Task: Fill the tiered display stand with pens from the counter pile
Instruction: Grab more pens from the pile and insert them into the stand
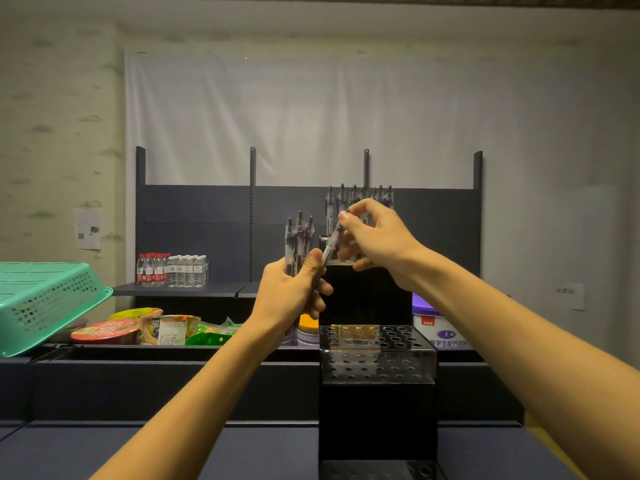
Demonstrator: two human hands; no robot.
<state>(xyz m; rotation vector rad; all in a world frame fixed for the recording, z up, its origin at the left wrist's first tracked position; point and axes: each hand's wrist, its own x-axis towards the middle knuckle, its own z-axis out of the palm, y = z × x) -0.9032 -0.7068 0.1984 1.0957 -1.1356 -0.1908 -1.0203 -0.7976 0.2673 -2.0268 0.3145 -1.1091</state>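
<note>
Standing tall at the table's far edge, black tiered display stand (pixel 377 403), top tier already stuffed with pens (pixel 360 199). Left hand (pixel 294 292) clenched round a bunch of pens (pixel 298 233) just left of the stand. Right hand (pixel 377 237) pinching one pen (pixel 330 245) by its top, tilted, lower end against the left thumb.

Both bare forearms reach fwd and up, converging mid-frame. Left hand (pixel 291 292): fingers curled, thumb up, gripping a bunch of clear-barrelled pens (pixel 298 237). Right hand (pixel 377 240): wrist bent, fingertips pinching one slanted clear pen (pixel 331 242) near its top.
</note>
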